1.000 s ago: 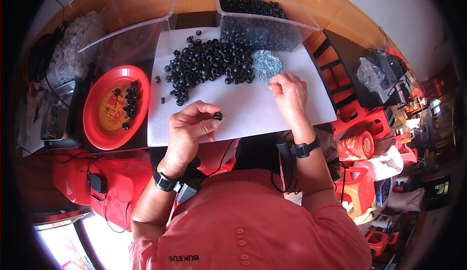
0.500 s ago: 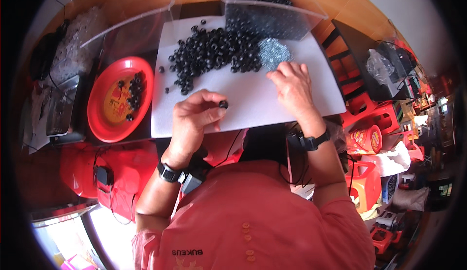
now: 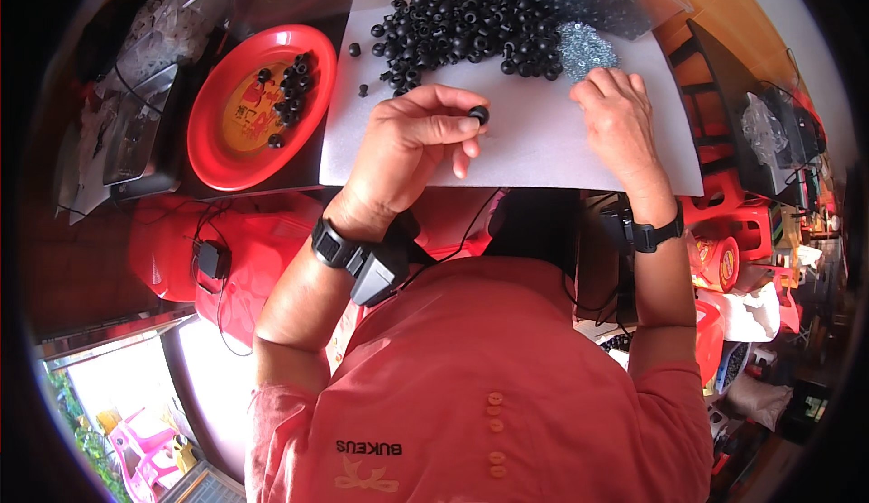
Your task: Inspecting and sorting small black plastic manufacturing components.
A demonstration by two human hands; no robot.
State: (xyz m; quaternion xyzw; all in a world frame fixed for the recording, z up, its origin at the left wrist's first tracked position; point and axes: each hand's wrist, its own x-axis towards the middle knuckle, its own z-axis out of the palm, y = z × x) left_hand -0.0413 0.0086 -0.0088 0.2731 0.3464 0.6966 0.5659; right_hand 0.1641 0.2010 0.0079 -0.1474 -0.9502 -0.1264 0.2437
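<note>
My left hand (image 3: pixel 412 141) pinches a small round black knob (image 3: pixel 478 115) between thumb and forefinger, above the white board (image 3: pixel 534 154). The fingertips of my right hand (image 3: pixel 618 121) are drawn together at the near edge of a heap of small shiny metal pieces (image 3: pixel 584 48); what they hold, if anything, is hidden. A large loose pile of black knobs (image 3: pixel 471 28) spreads across the far part of the board, beside the metal heap. Left of the board, a red plate (image 3: pixel 210 145) carries several more black knobs (image 3: pixel 294 88).
A clear plastic bin (image 3: pixel 625 0) stands at the board's far edge, behind the pile. A metal tray (image 3: pixel 145 136) and crumpled clear plastic lie at the far left. Red stools (image 3: pixel 724 204) and a dark rack (image 3: pixel 724 86) are on the right.
The view has shifted, so the table sits higher and farther right. My left hand still pinches the black knob; my right hand stays at the metal heap.
</note>
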